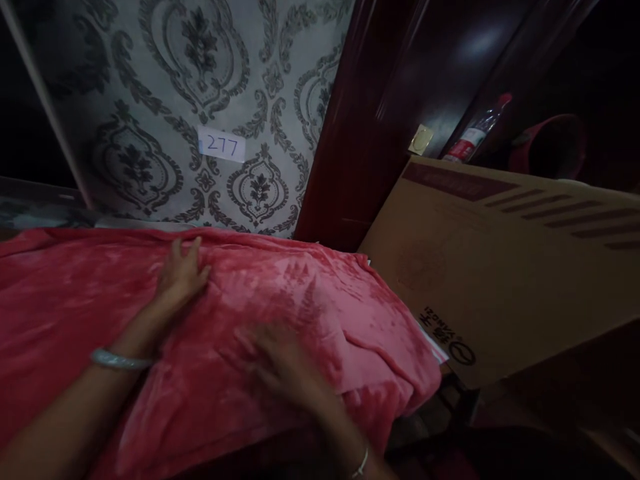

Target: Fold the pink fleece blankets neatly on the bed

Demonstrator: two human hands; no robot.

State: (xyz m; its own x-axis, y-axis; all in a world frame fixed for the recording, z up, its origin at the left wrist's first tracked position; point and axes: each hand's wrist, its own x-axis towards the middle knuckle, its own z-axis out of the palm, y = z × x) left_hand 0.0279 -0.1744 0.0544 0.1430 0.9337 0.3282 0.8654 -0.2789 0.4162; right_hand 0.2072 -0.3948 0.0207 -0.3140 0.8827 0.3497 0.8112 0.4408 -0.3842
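A red plush blanket (320, 320) lies spread over a table-like surface, with soft creases and one fold near its right end. My left hand (183, 273) rests on it toward the back edge, fingers spread apart and nothing in them; a pale bangle circles that wrist. Nearer the middle, my right hand (277, 353) is over the blanket, smeared by motion, its fingers stretched out to the left. A thin bracelet shows at the right wrist. What supports the blanket is mostly hidden.
A large cardboard box (490, 267) stands to the right, close to the blanket's end. Behind it are a plastic bottle (475, 133) with a red cap and a red round container (550, 147). Patterned wallpaper carries a paper label (222, 144) reading 277, beside a dark red door frame (345, 133).
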